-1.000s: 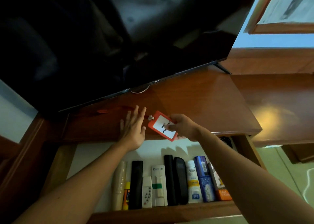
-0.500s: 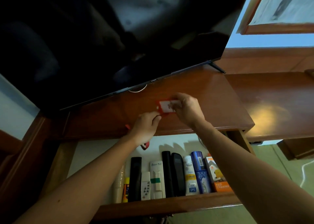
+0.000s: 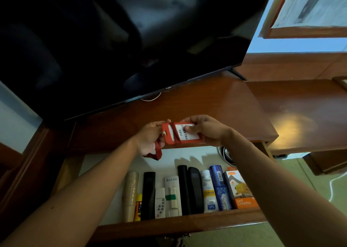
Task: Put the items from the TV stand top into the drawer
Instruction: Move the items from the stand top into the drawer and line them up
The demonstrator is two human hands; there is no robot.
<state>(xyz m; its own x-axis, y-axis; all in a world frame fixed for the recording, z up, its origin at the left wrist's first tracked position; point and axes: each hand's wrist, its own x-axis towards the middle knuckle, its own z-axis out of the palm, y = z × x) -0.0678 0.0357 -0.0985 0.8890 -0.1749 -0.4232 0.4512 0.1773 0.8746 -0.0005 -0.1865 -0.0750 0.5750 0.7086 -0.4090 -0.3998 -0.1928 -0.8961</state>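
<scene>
Badge holder: your red badge holder (image 3: 180,133) is in the air above the front edge of the TV stand surface (image 3: 216,104), over the back of the open drawer (image 3: 169,226); its white card faces you.
Right hand: your right hand (image 3: 204,129) pinches the holder's right end, thumb pressed on the card.
Left hand: your left hand (image 3: 151,139) has its fingers curled round the holder's left end and the red lanyard (image 3: 156,154).
Lanyard: a loop of it hangs below your left hand over the drawer's white floor; a strand crosses the holder's face.
Drawer: pulled out below the surface; along its front wall lie side by side a stack of paper cups (image 3: 130,194), a yellow glue stick (image 3: 138,206), black remotes (image 3: 148,194), a white remote (image 3: 160,202), a white box (image 3: 172,196), a black case (image 3: 195,188), a white tube (image 3: 208,192), a blue can (image 3: 219,186) and an orange charger box (image 3: 241,190).
TV: the television (image 3: 112,40) stands at the back of the surface.
</scene>
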